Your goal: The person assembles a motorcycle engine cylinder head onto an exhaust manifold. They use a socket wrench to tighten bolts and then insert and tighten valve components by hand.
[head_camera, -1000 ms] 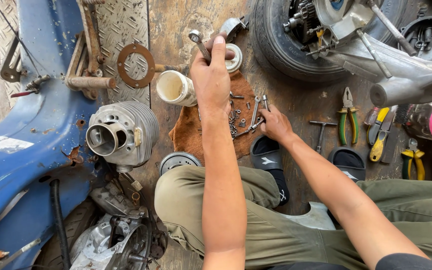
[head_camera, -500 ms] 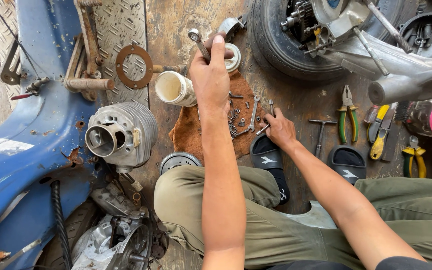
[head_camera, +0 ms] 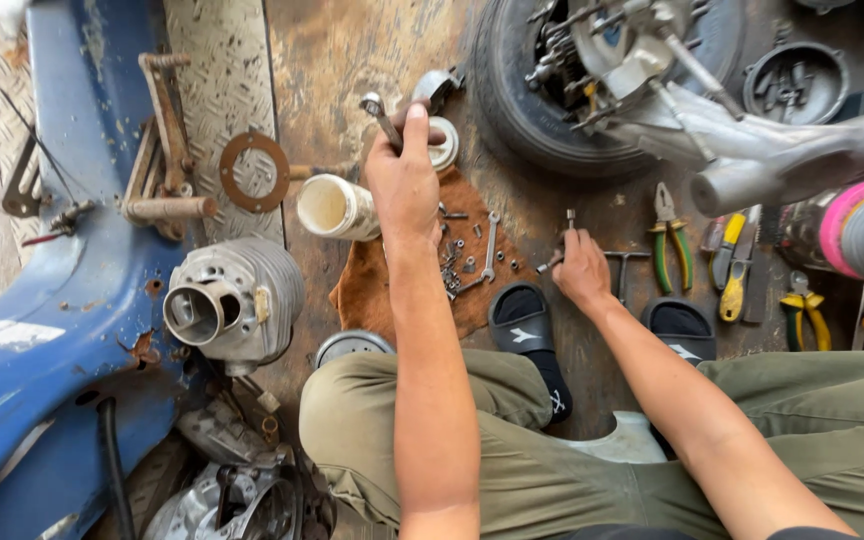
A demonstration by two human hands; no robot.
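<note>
Head view. Left hand [head_camera: 404, 180] reaches far, fingers wrapped round the shank of a metal wrench [head_camera: 380, 115], above the brown cloth [head_camera: 382, 290]; steel, rigid, weighty, likely oily, best gripped mid-shank. Right hand [head_camera: 582, 270], forearm extended, pinches what appears to be a small bolt [head_camera: 564, 240] right of the cloth; light, easily dropped.

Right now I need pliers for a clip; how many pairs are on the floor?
2: green-handled pliers beside the right hand, and yellow-handled pliers further right near the pink-edged part. Others may be hidden among the tools.
</note>
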